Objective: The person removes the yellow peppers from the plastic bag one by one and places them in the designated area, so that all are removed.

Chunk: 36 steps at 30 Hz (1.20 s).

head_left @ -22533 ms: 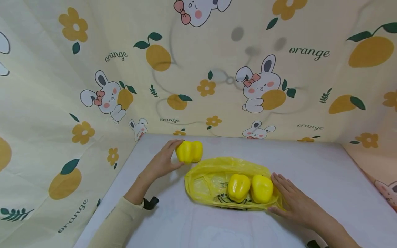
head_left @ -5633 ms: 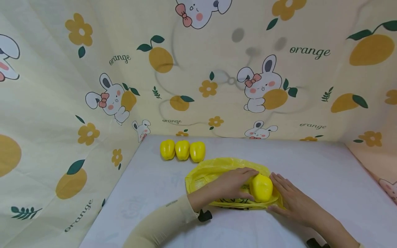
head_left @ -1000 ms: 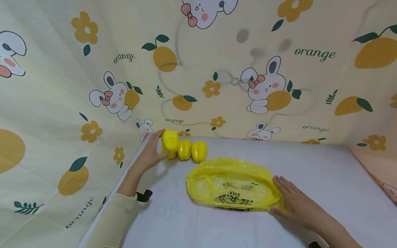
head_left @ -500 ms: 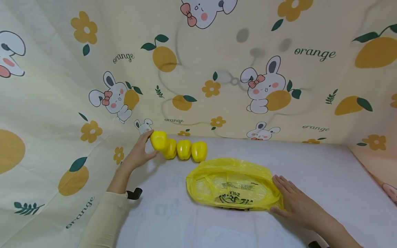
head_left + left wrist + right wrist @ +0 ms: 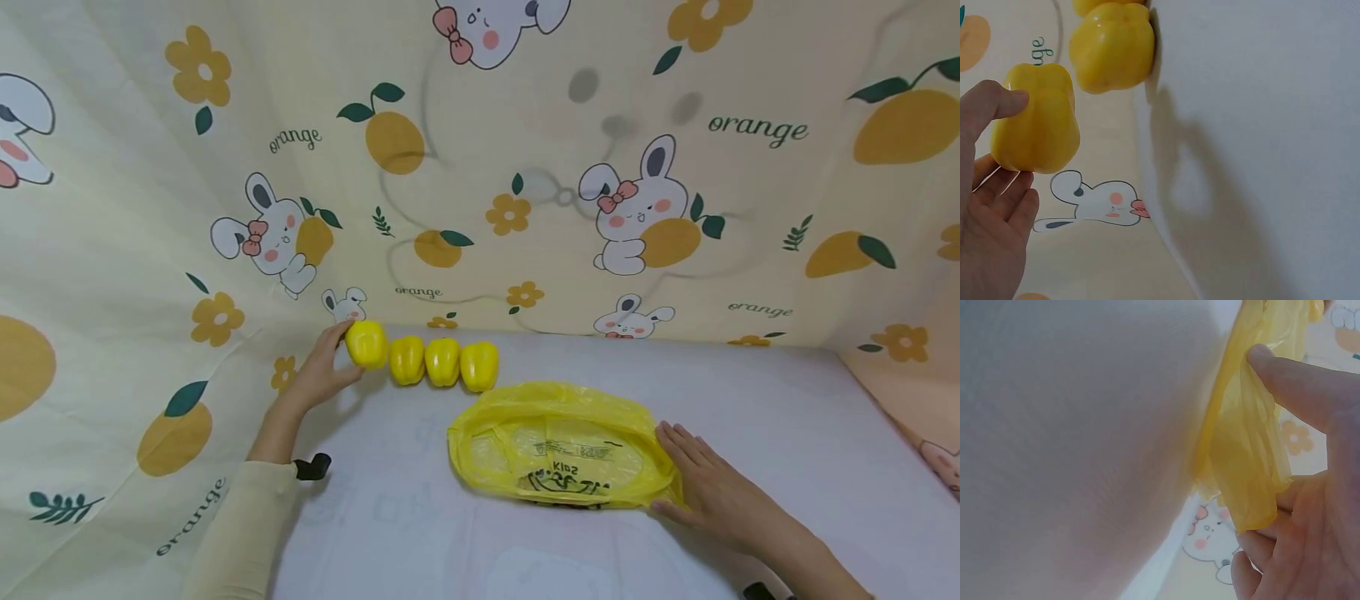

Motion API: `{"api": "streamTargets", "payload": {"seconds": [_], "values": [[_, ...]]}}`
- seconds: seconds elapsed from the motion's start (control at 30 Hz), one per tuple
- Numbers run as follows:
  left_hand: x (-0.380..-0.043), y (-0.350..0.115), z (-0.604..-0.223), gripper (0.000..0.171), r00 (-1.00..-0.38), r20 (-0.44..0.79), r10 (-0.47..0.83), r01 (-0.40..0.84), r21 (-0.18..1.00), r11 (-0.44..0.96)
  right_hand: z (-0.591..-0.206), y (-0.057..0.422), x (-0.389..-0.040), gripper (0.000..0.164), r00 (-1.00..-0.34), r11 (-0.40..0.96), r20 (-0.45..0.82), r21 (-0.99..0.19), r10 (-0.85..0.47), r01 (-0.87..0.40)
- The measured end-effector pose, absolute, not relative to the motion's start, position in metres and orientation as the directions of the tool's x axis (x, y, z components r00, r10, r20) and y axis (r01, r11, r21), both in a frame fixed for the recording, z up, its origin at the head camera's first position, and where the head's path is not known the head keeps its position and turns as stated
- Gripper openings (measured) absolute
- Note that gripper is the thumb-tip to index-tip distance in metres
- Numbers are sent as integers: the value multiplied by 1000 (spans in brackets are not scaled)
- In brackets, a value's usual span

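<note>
My left hand [image 5: 317, 373] holds a yellow bell pepper [image 5: 367, 345] between thumb and fingers, just left of a row of three more. In the left wrist view the thumb lies on the held pepper [image 5: 1036, 122], fingertips below it, with a gap to the neighbouring pepper [image 5: 1113, 47]. The row's left pepper [image 5: 407, 361], middle pepper [image 5: 442, 362] and right pepper [image 5: 479, 367] stand side by side. My right hand [image 5: 723, 492] rests against the right end of a yellow plastic bag [image 5: 570, 458], fingers straight; its thumb touches the bag [image 5: 1244, 444] in the right wrist view.
A white table [image 5: 390, 517] carries everything, and the bag lies flattened near its middle. Behind and to the left hangs a cream cloth [image 5: 465, 108] printed with rabbits and oranges, close behind the pepper row.
The two peppers on the bag earlier have left it, and the row has grown. Over the last second my left hand carried its pepper left past the row. The right hand stayed put.
</note>
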<state>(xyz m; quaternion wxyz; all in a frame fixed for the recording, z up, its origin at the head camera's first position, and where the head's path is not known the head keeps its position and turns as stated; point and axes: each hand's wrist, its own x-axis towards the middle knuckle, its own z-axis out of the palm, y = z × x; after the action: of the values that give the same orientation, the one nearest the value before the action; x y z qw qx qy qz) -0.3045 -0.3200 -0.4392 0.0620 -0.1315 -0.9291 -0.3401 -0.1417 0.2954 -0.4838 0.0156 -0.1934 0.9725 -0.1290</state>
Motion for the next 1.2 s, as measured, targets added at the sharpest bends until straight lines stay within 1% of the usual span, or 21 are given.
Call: {"api": "streamTargets", "payload": {"seconds": [0.33,0.87,1.2], "values": [[-312,-329,-449,95,-974,136,182,227,629,743,-484,295,-141,115,-915,885,44,-242,-400,-398],[-324,-332,-465,99,-987,6,162,128,638,759,-484,296,-141,117,-925,883,24,-287,-380,-371],[-329,-329,-467,97,-981,-18,191,136,638,758,-484,295,-139,116,-922,881,41,-283,-384,-380]]}}
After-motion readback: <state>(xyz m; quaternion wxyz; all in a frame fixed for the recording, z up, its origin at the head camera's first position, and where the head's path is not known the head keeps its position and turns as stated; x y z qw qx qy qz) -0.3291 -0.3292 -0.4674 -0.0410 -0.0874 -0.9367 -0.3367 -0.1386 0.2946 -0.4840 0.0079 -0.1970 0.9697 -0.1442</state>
